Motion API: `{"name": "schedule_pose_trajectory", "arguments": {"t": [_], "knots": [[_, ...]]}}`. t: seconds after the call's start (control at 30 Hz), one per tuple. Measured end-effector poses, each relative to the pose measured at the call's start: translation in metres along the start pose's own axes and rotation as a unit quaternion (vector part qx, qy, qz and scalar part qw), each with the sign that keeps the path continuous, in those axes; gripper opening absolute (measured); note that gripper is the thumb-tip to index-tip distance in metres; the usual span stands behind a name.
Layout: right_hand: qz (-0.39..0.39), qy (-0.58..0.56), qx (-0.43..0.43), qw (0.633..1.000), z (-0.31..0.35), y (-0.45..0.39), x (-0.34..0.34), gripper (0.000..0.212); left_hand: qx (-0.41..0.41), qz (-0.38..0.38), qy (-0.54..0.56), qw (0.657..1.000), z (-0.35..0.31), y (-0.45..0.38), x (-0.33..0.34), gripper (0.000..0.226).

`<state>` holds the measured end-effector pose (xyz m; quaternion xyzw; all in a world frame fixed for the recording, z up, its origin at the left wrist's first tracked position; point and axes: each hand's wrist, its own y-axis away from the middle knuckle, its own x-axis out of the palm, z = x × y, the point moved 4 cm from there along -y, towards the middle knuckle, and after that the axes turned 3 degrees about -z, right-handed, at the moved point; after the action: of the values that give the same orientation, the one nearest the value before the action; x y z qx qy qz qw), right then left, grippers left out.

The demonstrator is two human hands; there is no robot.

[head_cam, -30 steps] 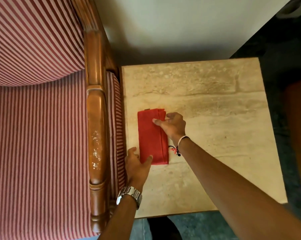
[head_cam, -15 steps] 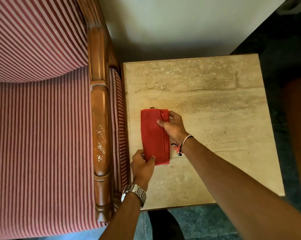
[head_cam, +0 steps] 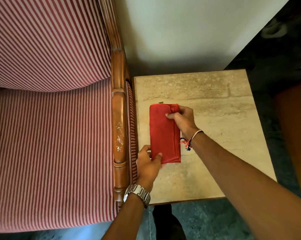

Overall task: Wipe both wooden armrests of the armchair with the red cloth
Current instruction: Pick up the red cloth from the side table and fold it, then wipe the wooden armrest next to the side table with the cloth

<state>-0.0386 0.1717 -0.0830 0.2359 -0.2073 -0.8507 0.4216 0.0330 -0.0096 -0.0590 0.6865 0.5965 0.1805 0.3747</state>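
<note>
Cloth (head_cam: 163, 134): folded, over table (head_cam: 224, 135) beside armrest (head_cam: 119, 125); left hand (head_cam: 149, 164) pinches near corner, right hand (head_cam: 182, 119) grips far edge; pickup step; next, carry onto armrest

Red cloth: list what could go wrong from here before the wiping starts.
1. The red cloth is pinched only at two edges, by the left hand and right hand; its folded layers may fall open.
2. The armrest has pale flaky patches; rubbing might lift more finish.
3. Only one armrest shows; the other could be missed.
</note>
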Motion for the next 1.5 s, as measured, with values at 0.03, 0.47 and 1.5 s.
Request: {"name": "schedule_pose_trajectory", "arguments": {"t": [0.03,0.47,1.5], "knots": [[0.004,-0.01,-0.004,1.0,0.008,0.006,0.002,0.025,0.006,0.001,0.009,1.0,-0.003,0.005,-0.003,0.025],[0.028,-0.037,-0.049,0.998,0.079,0.086,0.073,0.012,0.043,-0.052,0.039,0.997,-0.032,0.053,-0.102,0.042],[-0.004,0.469,-0.324,0.821,-0.001,0.151,0.17,0.068,0.26,-0.169,-0.42,0.853,0.004,-0.039,-0.2,0.06]]}}
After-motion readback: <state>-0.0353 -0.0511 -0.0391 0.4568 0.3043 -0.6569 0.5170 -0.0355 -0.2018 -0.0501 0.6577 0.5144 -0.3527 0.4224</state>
